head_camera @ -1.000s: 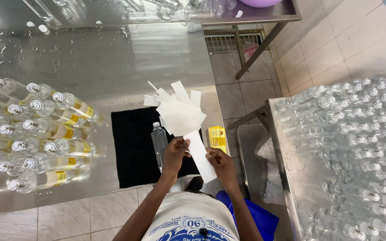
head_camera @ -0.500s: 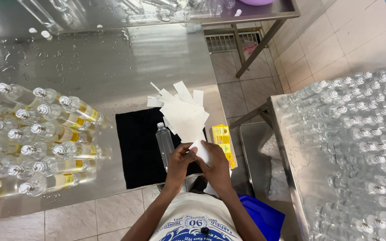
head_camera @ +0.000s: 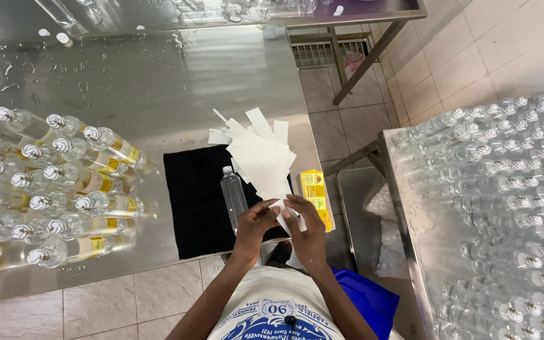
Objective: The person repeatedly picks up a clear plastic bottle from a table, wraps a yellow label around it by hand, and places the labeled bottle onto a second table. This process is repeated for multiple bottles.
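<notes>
Your left hand (head_camera: pixel 254 221) and right hand (head_camera: pixel 305 221) meet over the near edge of the black mat (head_camera: pixel 199 201), fingers of both pinched on one white paper slip (head_camera: pixel 283 209) between them. Just left of your left hand an empty clear bottle (head_camera: pixel 233 196) lies on the mat, with the slip pile (head_camera: pixel 258 154) beyond it. A yellow packet (head_camera: pixel 315 192) lies right of your hands, and labelled bottles (head_camera: pixel 51 189) crowd the steel table (head_camera: pixel 158 82) far left.
</notes>
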